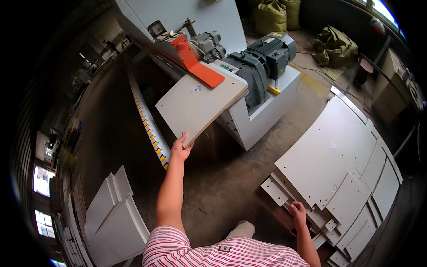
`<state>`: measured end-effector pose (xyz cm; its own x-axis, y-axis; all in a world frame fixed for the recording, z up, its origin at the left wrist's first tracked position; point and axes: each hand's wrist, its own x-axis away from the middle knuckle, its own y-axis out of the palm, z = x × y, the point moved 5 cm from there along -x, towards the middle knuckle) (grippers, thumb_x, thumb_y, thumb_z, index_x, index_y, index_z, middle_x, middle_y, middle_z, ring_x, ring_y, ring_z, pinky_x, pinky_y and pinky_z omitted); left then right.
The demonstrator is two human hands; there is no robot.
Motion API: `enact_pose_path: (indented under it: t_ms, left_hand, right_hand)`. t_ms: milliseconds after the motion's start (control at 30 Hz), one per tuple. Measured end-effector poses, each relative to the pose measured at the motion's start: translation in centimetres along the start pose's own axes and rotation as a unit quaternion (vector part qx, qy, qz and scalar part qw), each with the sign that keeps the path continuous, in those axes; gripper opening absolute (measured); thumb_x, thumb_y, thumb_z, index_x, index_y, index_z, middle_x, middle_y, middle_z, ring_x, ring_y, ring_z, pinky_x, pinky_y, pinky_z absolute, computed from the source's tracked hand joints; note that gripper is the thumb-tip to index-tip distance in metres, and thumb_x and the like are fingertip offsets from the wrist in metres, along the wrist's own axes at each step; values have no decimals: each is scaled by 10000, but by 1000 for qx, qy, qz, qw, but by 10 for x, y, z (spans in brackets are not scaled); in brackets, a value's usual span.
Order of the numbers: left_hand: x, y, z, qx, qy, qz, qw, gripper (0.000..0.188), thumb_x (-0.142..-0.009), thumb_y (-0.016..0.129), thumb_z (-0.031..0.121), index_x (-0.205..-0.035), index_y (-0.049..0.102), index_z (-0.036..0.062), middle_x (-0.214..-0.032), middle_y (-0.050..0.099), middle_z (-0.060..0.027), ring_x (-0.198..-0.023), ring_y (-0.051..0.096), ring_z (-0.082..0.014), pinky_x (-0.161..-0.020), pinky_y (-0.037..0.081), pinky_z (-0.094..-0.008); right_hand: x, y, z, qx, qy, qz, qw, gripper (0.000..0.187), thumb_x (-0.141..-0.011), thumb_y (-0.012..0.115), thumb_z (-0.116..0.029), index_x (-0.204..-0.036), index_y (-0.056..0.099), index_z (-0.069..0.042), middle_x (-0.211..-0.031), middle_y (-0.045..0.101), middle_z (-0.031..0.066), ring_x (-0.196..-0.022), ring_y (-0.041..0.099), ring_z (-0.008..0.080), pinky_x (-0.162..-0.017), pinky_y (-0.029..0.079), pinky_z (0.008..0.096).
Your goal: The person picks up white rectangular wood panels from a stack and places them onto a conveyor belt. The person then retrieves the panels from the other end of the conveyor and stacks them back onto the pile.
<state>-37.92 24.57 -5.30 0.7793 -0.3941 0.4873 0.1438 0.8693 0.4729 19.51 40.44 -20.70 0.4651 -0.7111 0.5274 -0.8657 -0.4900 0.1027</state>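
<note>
Head view shows the right hand [298,212] with fingers curled at the near edge of a spread pile of flat white panels with small holes [327,164]; whether it touches them I cannot tell; ahead, the left hand [182,147] grips the near corner of a cream-white rectangular board [187,109], whose far part lies beneath a bent orange metal plate [207,73]; beyond are a dark grey ribbed motor [272,51] and olive-green woven sacks [270,18].

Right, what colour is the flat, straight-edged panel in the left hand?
Pale off-white: the flat panel in the left hand, seen best in the head view.
</note>
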Motion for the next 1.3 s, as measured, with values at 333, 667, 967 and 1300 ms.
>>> enact_pose_path:
  t_ms: [333,667,967,1300]
  left_hand:
    - [177,61,-150,-28,-48,-99,993,334,-843,597,152,-1120,490,-1,-1045,560,-68,-926,549,-193,-755,463,-320]
    - [257,-13,-159,48,-195,-252,947,847,-782,516,577,-1331,264,-17,-1379,301,-149,-1272,287,-282,-1057,247,-407]
    - [306,144,-420,-446,-420,-338,715,606,-879,404,523,-1212,427,17,-1177,509,-86,-1086,483,-207,-971,339,-351]
    - [527,228,-782,-526,-263,-339,734,509,-858,521,457,-883,563,-50,-838,594,-77,-718,540,-144,-668,448,-283]
  right_hand:
    - [-35,254,-194,-367,1,-335,868,573,-796,650,-243,-1237,361,-17,-1170,489,92,-1097,459,186,-943,367,348]
    - [56,-2,-135,-400,6,-194,896,421,-641,590,-8,-1053,511,28,-880,587,117,-776,613,205,-720,516,369]
    - [209,-294,-5,-337,15,31,941,488,-618,637,-60,-1086,520,7,-851,590,77,-759,592,155,-702,499,319]
    - [342,-596,181,-149,122,517,834,531,-815,589,-399,-1045,494,70,-1045,576,169,-912,582,234,-799,464,351]
